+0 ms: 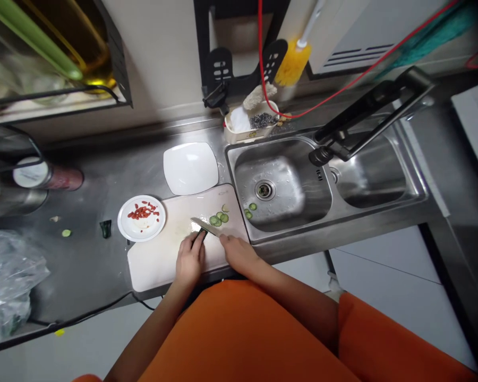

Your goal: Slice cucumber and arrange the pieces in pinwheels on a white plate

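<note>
We grip the knife (pixel 207 226) by its handle in the right hand (pixel 239 253), blade across the cutting board (pixel 159 265). The left hand (pixel 190 258) clasps the dark green cucumber piece (pixel 200 234) against the board, beside the blade. We judge that this clasp stops the piece from rolling, and that the low blade angle suits thin, even cuts. The cucumber slices (pixel 219 218) lie on the board on the far side of the blade, probably so that they stay out of the left fingers' way.

The white plate (pixel 190 168) sits at the board's far edge, within easy reach. The round plate (pixel 141 231) carries red pieces (pixel 143 211) and adjoins the board's left edge. A dark green end piece (pixel 105 228) lies on the counter (pixel 83 254), left of that plate.

Edges: the board's right side runs close to the sink (pixel 281 223), where further green slices (pixel 250 210) lie; we judge that slices pushed rightward could drop in. The near edge of the board lies close to the counter's front. Open room for the hands: the board's left near portion is bare, whereas the right portion is crowded by blade and slices.
</note>
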A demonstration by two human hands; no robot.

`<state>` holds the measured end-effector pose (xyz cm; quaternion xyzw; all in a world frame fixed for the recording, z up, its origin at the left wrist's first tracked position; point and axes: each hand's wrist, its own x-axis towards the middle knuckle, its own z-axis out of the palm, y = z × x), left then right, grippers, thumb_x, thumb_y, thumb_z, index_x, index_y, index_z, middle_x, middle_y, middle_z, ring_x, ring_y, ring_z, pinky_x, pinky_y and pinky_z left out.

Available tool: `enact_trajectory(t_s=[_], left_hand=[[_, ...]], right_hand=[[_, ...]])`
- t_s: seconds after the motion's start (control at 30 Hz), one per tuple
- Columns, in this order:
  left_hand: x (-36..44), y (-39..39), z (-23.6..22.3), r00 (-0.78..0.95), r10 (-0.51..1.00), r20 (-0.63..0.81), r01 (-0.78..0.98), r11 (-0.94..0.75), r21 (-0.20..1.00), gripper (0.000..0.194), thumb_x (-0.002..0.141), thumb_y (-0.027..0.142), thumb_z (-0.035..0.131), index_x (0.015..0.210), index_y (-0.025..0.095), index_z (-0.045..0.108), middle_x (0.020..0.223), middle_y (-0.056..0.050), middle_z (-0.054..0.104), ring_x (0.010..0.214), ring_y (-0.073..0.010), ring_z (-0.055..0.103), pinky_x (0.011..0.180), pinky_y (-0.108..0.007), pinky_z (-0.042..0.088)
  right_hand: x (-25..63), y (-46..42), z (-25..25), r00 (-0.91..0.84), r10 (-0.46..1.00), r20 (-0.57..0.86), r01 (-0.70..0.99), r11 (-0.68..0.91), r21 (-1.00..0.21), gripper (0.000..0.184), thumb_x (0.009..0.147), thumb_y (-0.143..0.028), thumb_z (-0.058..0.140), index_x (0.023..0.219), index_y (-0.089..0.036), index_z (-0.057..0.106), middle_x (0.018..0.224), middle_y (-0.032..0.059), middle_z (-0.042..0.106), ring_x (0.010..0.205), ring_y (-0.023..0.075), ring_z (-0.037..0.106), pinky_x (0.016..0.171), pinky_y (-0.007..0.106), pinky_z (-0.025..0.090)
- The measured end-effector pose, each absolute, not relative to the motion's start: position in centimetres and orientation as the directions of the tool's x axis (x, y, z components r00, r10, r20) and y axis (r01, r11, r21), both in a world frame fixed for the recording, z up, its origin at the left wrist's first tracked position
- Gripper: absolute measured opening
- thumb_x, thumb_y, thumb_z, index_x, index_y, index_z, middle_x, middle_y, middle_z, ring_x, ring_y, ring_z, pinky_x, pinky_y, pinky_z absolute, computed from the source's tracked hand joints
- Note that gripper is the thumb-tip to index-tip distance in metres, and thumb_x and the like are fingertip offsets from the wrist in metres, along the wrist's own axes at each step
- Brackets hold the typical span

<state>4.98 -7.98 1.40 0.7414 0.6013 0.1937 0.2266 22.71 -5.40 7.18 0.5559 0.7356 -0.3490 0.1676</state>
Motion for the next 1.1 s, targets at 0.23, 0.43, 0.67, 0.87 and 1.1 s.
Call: enact_trajectory(t_s=[0.23, 0.43, 0.67, 0.87, 1.1], left_hand=[[1.0, -9.8, 2.9, -0.068, 0.997, 0.02, 0.837, 0.046, 0.546, 0.042, 0.086, 0.023, 0.046, 0.127, 0.02, 0.049, 0.116, -0.011, 0.058, 0.107, -0.0244, 0.053, 0.095, -0.041, 0.043], [-3.7, -10.2, 3.2, -0.44, 0.896, -0.056, 0.845, 0.435, 0.313, 0.045, 0.081, 0.021, 0.051, 0.125, 0.018, 0.049, 0.109, -0.012, 0.055, 0.106, -0.026, 0.051, 0.094, -0.041, 0.042], [-4.6, -9.1, 2.0, -0.603, 0.797, -0.039, 0.769, 0.594, 0.238, 0.045, 0.078, 0.017, 0.049, 0.123, 0.014, 0.048, 0.104, -0.014, 0.055, 0.102, -0.0283, 0.052, 0.089, -0.044, 0.043], [-3.4, -9.0, 2.9, -0.546, 0.836, 0.049, 0.817, 0.519, 0.252, 0.053, 0.079, 0.026, 0.053, 0.127, 0.008, 0.04, 0.12, -0.021, 0.047, 0.114, -0.034, 0.043, 0.094, -0.052, 0.036], [6.5, -5.6, 4.6, -0.042, 0.998, -0.037, 0.84, 0.055, 0.54, 0.046, 0.074, 0.042, 0.064, 0.111, 0.018, 0.049, 0.111, -0.012, 0.052, 0.106, -0.0276, 0.047, 0.091, -0.043, 0.038]], right_hand=[[23.9, -5.1, 8.0, -0.339, 0.707, -0.621, 0.937, 0.19, -0.294, 0.035, 0.089, -0.009, 0.029, 0.115, -0.018, 0.05, 0.103, 0.0107, 0.059, 0.087, 0.0211, 0.061, 0.072, 0.03, 0.045], [25.5, -5.0, 8.6, -0.39, 0.726, -0.566, 0.919, 0.27, -0.287, 0.031, 0.09, -0.011, 0.031, 0.113, -0.018, 0.05, 0.114, 0.0123, 0.05, 0.086, 0.0188, 0.059, 0.072, 0.029, 0.043], [26.4, -4.8, 7.7, -0.403, 0.759, -0.512, 0.915, 0.319, -0.248, 0.033, 0.092, -0.017, 0.033, 0.122, -0.019, 0.046, 0.116, 0.0135, 0.048, 0.084, 0.0182, 0.055, 0.072, 0.029, 0.041], [27.0, -4.5, 7.2, -0.413, 0.774, -0.479, 0.911, 0.34, -0.234, 0.033, 0.093, -0.019, 0.033, 0.123, -0.018, 0.046, 0.111, 0.0132, 0.05, 0.082, 0.0183, 0.054, 0.071, 0.029, 0.039], [27.4, -4.9, 6.7, -0.42, 0.78, -0.464, 0.908, 0.361, -0.214, 0.034, 0.093, -0.016, 0.03, 0.122, -0.019, 0.046, 0.109, 0.0126, 0.051, 0.079, 0.0184, 0.054, 0.069, 0.029, 0.039]])
